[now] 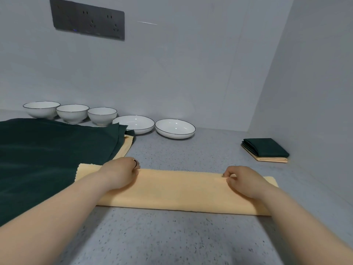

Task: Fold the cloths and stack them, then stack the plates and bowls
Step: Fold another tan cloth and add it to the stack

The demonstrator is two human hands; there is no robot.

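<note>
One spread green cloth [47,153] lies at your left, covering one peach cloth [126,148]. One peach strip [172,190] lies before you, your left hand [122,173] and right hand [242,180] each pinching its far edge. Two folded cloths [265,150] are stacked right; two plates [174,129], three bowls [72,113] line the wall [191,73].

Looks like a home kitchen corner to me. I'm at a grey speckled tabletop [172,236] that butts into two plain pale walls [191,64], with a dark socket panel [87,19] full of outlets up on the back one. White dark-rimmed bowls [73,113] and plates [175,128] line up along that wall, and kitchen cloths lie around: a peach cloth [172,190], a dark green cloth [47,153], a folded stack [265,150].
</note>
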